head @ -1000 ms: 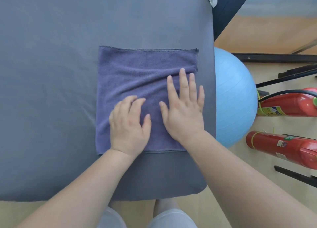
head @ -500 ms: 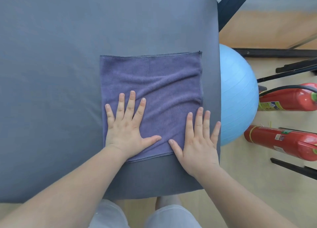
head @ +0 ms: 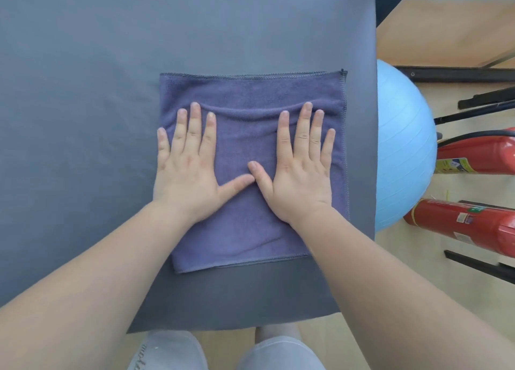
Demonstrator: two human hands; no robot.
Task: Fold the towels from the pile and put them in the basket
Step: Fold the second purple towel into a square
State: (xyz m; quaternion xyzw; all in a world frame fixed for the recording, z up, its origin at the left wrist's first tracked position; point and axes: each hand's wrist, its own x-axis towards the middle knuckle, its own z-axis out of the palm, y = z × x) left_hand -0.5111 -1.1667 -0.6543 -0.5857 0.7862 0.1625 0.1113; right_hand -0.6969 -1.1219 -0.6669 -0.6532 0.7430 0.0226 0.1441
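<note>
The left hand (head: pixel 186 171) and right hand (head: pixel 301 171), flat with fingers spread, have slid up the towel (head: pixel 250 96), probably smoothing it for the next fold.

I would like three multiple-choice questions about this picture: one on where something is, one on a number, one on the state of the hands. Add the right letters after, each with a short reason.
1. Where is the blue ball relative to the grey table?
A) on top of it
B) off it, beside its right edge
C) at its far left

2. How many red fire extinguishers are in view?
A) one
B) two
C) three

3. How do the hands lie on the purple towel?
A) both flat, fingers straight
B) both pinching a corner
C) only one touches it

Answers:
1 B: the ball shows past the table's right edge.
2 B: two red cylinders lie to the right of the ball.
3 A: the left hand and the right hand press flat on the towel, fingers spread.
</note>
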